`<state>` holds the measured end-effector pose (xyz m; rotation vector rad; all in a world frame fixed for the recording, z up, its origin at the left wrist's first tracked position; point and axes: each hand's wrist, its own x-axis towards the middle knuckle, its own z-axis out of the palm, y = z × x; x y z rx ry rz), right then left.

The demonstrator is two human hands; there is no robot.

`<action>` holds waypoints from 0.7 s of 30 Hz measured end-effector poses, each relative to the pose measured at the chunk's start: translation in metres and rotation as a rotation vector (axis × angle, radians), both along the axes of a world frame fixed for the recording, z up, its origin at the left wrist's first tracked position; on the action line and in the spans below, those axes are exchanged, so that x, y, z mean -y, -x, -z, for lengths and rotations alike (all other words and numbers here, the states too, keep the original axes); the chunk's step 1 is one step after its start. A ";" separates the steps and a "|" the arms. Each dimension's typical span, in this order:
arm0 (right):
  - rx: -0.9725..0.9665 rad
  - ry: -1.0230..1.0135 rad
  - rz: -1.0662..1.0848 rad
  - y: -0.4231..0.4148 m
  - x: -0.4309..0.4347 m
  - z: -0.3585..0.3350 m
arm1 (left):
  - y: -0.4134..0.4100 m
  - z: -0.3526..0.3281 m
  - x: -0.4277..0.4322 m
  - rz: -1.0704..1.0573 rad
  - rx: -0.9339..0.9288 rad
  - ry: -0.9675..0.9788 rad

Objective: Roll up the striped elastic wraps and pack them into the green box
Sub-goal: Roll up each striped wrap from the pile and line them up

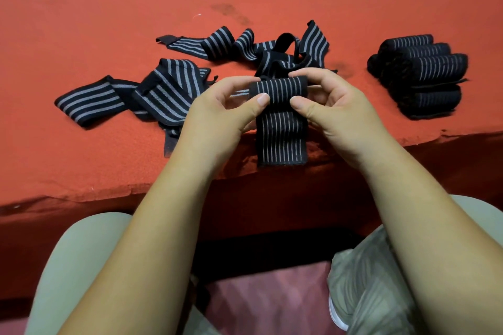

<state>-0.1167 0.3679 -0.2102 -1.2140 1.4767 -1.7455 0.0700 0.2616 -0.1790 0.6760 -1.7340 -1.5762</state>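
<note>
**A:** Where was the wrap (279, 88) at that point?

**B:** Between both hands, above the near edge of the table (109, 8). Its upper part was rolled into a tight cylinder, and the flat tail hung down over the edge.

**A:** And the hands?

**B:** The left hand (226, 106) had its fingers curled round the roll's left end, thumb pressing on the front. The right hand (334, 106) pinched the right end the same way.

**A:** How would it handle?

**B:** Light, soft and stretchy, I judged. The ribbed knit looked grippy, and nothing about it seemed fragile. A roll like that would likely spring loose if released, so I'd hold it at both ends and keep the tail taut.

**A:** The others?

**B:** The loose wraps (168, 90) lay tangled just beyond the hands and off to the left. The finished rolls (419, 73) were stacked well off to the right. The green box wasn't in view.
</note>
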 end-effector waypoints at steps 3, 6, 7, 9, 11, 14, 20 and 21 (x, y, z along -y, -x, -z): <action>0.044 -0.018 0.009 0.000 -0.002 -0.003 | -0.001 -0.001 0.000 -0.001 0.018 0.049; 0.035 -0.048 0.054 0.000 -0.001 -0.004 | 0.000 -0.003 0.000 -0.004 0.029 0.077; 0.018 -0.049 0.064 0.000 -0.001 -0.004 | 0.001 -0.003 -0.001 -0.013 0.027 0.065; 0.005 -0.039 0.062 0.000 -0.002 -0.003 | 0.002 -0.003 -0.003 -0.032 0.024 0.024; 0.010 -0.038 0.046 0.001 -0.004 -0.004 | 0.004 -0.003 -0.005 -0.033 0.025 -0.009; 0.019 -0.053 0.024 0.000 -0.004 -0.004 | 0.005 -0.002 -0.005 -0.045 0.004 -0.002; -0.011 -0.089 0.040 -0.003 -0.005 -0.008 | 0.003 -0.002 -0.003 -0.048 0.009 0.071; -0.020 -0.096 0.045 -0.002 -0.005 -0.008 | 0.003 -0.002 -0.003 -0.058 0.018 0.076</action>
